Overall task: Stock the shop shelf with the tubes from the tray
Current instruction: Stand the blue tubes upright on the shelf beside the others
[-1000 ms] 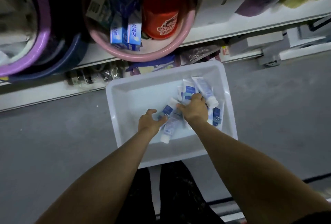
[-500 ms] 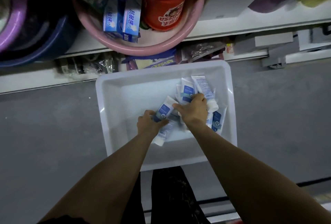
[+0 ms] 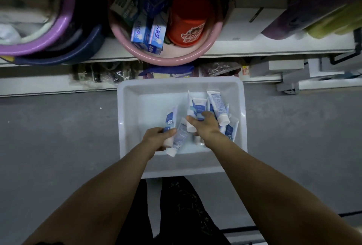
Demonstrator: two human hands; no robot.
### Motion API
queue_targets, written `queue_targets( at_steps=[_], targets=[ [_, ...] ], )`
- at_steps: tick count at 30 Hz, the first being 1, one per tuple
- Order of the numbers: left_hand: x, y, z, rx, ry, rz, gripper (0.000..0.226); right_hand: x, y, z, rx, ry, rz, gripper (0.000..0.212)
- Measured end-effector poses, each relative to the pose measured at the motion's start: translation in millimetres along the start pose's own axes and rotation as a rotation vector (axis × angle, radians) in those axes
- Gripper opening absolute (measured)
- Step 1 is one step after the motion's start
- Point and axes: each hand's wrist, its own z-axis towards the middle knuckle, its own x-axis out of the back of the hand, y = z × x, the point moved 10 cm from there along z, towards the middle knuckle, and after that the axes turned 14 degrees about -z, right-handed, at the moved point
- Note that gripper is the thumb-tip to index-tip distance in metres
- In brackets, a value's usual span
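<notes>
Fingers of your left hand (image 3: 158,139) wrap one blue-and-white tube (image 3: 170,127), lifted at the middle of the white tray (image 3: 129,127); your right hand (image 3: 205,127) closes on a tube (image 3: 193,111) in the pile (image 3: 217,107) at the tray's right. Beyond the tray, a pink basin (image 3: 176,59) of boxes sits on the shelf (image 3: 254,47).

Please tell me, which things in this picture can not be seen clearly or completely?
- Tube count in the tray: the right hand covers part of the pile.
- Left hand grip: fingers wrap a tube, hiding its lower end.
- Tube print: too small.
- Pink basin: top lost in darkness.
</notes>
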Motion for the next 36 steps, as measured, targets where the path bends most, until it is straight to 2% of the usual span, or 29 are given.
queue_targets(
  at_steps=[2,6,8,10,14,17,26,32,36],
  targets=[
    [5.1,5.6,-19.0,-0.017,-0.034,-0.131,0.03,-4.1,-3.7,-16.5,-0.028,-0.051,0.112,0.035],
    [15.4,19.6,-52.9,-0.046,-0.099,-0.311,0.043,-11.8,-13.4,-47.0,-0.013,-0.154,0.213,0.044],
    [18.7,28.2,-67.8,-0.058,-0.145,-0.372,0.045,-12.1,-22.2,-64.7,0.018,-0.199,0.272,0.028],
    [23.2,40.0,-85.5,-0.086,-0.195,-0.433,0.043,-13.1,-33.3,-87.4,0.058,-0.241,0.341,0.015],
    [39.0,67.9,-125.2,-0.172,-0.326,-0.517,0.031,-20.8,-49.7,-130.8,0.117,-0.271,0.486,0.018],
    [61.4,87.3,-161.2,-0.244,-0.418,-0.535,0.022,-36.1,-69.2,-172.6,0.216,-0.294,0.582,0.018],
    [185.8,132.3,-291.9,-0.546,-0.484,-0.506,0.018,-111.5,-150.1,-312.4,0.484,-0.341,0.757,0.021],
    [265.4,172.8,-393.3,-0.774,-0.546,-0.522,0.023,-143.6,-227.5,-414.8,0.732,-0.413,0.799,0.014],
    [317.5,207.0,-473.5,-0.93,-0.654,-0.587,0.029,-156.7,-289.1,-484.9,0.9,-0.456,0.814,0.023]
  ],
)
